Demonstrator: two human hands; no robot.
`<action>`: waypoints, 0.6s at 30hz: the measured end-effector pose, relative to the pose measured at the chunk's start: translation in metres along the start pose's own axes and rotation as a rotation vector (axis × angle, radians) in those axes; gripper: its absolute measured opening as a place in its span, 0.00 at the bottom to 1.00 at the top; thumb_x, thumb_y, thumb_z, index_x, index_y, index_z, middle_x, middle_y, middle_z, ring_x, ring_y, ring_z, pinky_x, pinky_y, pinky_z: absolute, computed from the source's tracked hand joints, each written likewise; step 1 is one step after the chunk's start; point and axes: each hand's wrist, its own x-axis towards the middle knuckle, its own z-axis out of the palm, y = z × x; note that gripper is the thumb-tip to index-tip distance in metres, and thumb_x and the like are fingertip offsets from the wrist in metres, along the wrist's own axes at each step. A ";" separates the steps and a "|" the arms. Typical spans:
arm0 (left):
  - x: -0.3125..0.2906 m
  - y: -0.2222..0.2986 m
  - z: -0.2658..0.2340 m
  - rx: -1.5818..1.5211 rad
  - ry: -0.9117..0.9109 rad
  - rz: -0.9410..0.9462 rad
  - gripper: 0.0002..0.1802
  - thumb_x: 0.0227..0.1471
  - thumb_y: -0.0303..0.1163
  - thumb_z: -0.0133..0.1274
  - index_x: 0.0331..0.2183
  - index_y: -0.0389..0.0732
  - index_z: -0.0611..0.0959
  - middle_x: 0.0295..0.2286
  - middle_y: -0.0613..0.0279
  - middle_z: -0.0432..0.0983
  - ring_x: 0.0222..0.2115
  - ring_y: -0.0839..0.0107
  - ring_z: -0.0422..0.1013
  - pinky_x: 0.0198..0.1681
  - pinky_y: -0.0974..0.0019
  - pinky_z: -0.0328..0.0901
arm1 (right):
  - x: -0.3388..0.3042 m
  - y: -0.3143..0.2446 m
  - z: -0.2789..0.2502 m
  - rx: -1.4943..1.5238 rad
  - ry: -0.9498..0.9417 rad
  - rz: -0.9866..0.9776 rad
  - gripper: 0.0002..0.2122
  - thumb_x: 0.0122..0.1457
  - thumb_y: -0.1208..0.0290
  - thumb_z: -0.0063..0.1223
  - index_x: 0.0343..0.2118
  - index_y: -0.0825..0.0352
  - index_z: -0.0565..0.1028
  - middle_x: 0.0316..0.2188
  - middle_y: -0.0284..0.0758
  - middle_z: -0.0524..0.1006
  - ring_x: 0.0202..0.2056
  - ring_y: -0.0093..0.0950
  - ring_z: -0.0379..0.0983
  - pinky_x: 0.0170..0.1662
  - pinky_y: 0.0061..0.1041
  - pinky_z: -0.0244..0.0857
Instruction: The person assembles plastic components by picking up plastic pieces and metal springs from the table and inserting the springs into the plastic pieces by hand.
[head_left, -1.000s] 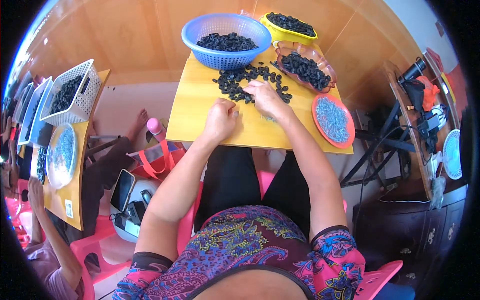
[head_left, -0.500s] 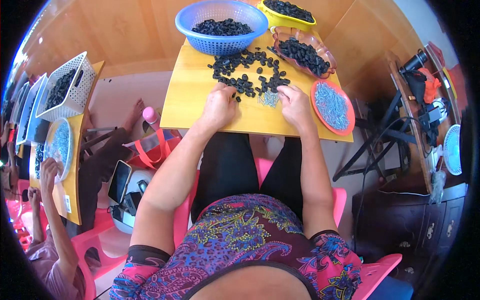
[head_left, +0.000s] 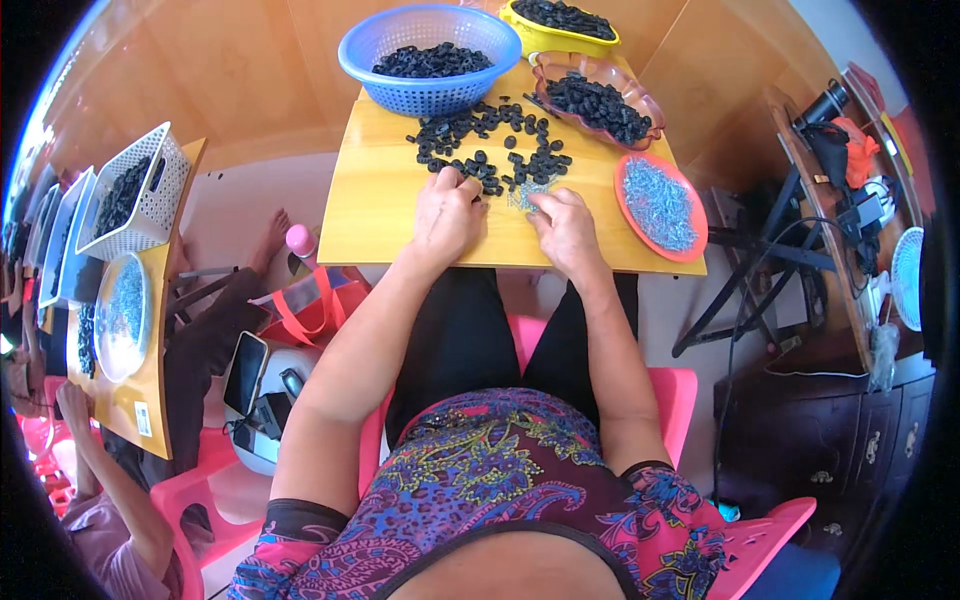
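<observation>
On the small wooden table (head_left: 390,215) lies a loose heap of several small black rings (head_left: 490,145). My left hand (head_left: 447,212) rests at the heap's near edge, fingers curled over a black ring. My right hand (head_left: 565,228) is beside it, fingertips pinched at a small pile of silvery metal pieces (head_left: 527,193) on the tabletop. Whether either hand actually grips a piece is hidden by the fingers.
A blue basket (head_left: 430,60) of black rings stands at the back, with a yellow tray (head_left: 563,22) and a pink tray (head_left: 600,95) of more rings. An orange plate (head_left: 660,205) of metal pieces lies at right. Another person (head_left: 100,480) works at a table on the left.
Both hands have drawn back toward me to the heap's near edge. My right hand came off the black rings and now works at the small silvery pile.
</observation>
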 end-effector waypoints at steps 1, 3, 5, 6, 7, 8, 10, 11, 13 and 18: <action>0.000 -0.002 0.001 0.002 -0.006 0.024 0.09 0.37 0.28 0.58 0.27 0.38 0.82 0.29 0.53 0.72 0.32 0.54 0.69 0.38 0.58 0.65 | 0.004 -0.004 0.002 -0.021 0.016 -0.037 0.09 0.45 0.77 0.58 0.33 0.67 0.78 0.28 0.41 0.74 0.34 0.38 0.71 0.39 0.32 0.65; 0.000 -0.005 0.003 0.008 -0.009 0.047 0.08 0.36 0.27 0.58 0.25 0.38 0.82 0.28 0.54 0.73 0.32 0.55 0.69 0.37 0.59 0.65 | 0.012 -0.010 0.004 -0.027 0.049 -0.159 0.09 0.45 0.76 0.58 0.32 0.66 0.78 0.29 0.40 0.73 0.36 0.37 0.69 0.41 0.32 0.64; 0.000 -0.006 0.005 0.013 0.092 0.108 0.05 0.35 0.25 0.57 0.22 0.40 0.80 0.25 0.58 0.73 0.29 0.57 0.68 0.33 0.59 0.64 | 0.021 -0.013 0.006 -0.133 -0.061 -0.099 0.09 0.45 0.76 0.58 0.32 0.66 0.78 0.29 0.40 0.72 0.36 0.38 0.68 0.41 0.32 0.64; 0.000 -0.007 0.005 0.004 0.060 0.112 0.05 0.35 0.25 0.57 0.22 0.40 0.80 0.25 0.58 0.73 0.29 0.57 0.68 0.33 0.59 0.64 | 0.025 -0.014 0.007 -0.184 -0.078 -0.172 0.09 0.45 0.75 0.58 0.32 0.66 0.78 0.29 0.41 0.72 0.36 0.38 0.67 0.42 0.33 0.63; 0.000 -0.008 0.004 -0.003 0.068 0.124 0.05 0.34 0.25 0.57 0.23 0.40 0.81 0.25 0.58 0.73 0.28 0.57 0.68 0.33 0.59 0.64 | 0.027 -0.014 0.008 -0.214 -0.126 -0.115 0.09 0.45 0.75 0.58 0.32 0.66 0.78 0.29 0.41 0.72 0.36 0.38 0.67 0.42 0.33 0.63; 0.001 -0.009 0.004 -0.004 0.127 0.133 0.05 0.34 0.25 0.56 0.23 0.41 0.81 0.25 0.58 0.74 0.28 0.57 0.68 0.33 0.59 0.64 | 0.030 -0.015 0.009 -0.202 -0.150 -0.122 0.08 0.45 0.75 0.58 0.31 0.66 0.78 0.29 0.41 0.71 0.36 0.39 0.67 0.42 0.33 0.63; 0.001 -0.009 0.004 -0.043 0.107 0.109 0.06 0.35 0.25 0.57 0.23 0.40 0.81 0.26 0.58 0.74 0.29 0.57 0.69 0.33 0.59 0.64 | 0.031 -0.015 0.009 -0.194 -0.177 -0.133 0.08 0.45 0.75 0.58 0.31 0.66 0.78 0.30 0.41 0.71 0.37 0.39 0.66 0.42 0.33 0.62; 0.002 -0.007 0.004 -0.068 0.165 0.078 0.06 0.35 0.24 0.57 0.24 0.40 0.81 0.27 0.57 0.75 0.29 0.57 0.69 0.34 0.60 0.65 | 0.031 -0.014 0.009 -0.170 -0.179 -0.131 0.08 0.46 0.75 0.57 0.31 0.67 0.78 0.30 0.42 0.71 0.37 0.40 0.67 0.42 0.34 0.62; 0.004 -0.006 0.001 -0.166 0.174 0.044 0.08 0.35 0.24 0.58 0.25 0.40 0.82 0.28 0.56 0.75 0.30 0.56 0.69 0.35 0.60 0.65 | 0.030 -0.012 0.007 -0.147 -0.181 -0.133 0.08 0.46 0.75 0.57 0.31 0.67 0.78 0.30 0.42 0.72 0.37 0.40 0.67 0.43 0.34 0.63; 0.007 -0.001 -0.020 -0.961 -0.018 -0.533 0.09 0.46 0.19 0.54 0.34 0.33 0.80 0.33 0.61 0.76 0.29 0.76 0.71 0.30 0.74 0.65 | 0.028 -0.006 0.000 0.363 -0.037 0.010 0.08 0.49 0.78 0.55 0.33 0.68 0.76 0.29 0.41 0.72 0.32 0.35 0.72 0.37 0.30 0.67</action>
